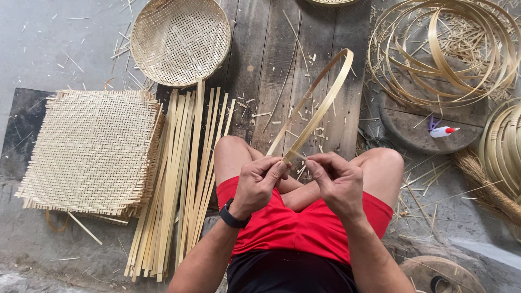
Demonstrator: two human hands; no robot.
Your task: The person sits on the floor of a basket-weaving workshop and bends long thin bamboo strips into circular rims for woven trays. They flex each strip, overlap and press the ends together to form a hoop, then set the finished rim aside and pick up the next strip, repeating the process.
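We see the round woven basket lying on the floor boards with nothing in it, and beside it a stack of flat woven mats next to a bundle of loose bamboo slats. Over on the right, coiled bamboo hoops sit piled by a small white bottle with a red cap. Now to the hands: our left hand pinches the ends of a bent bamboo strip, fingers closed tight on it, while the right hand curls its fingers closed just beside that same end, touching it. The strip loops up and away over the knees.
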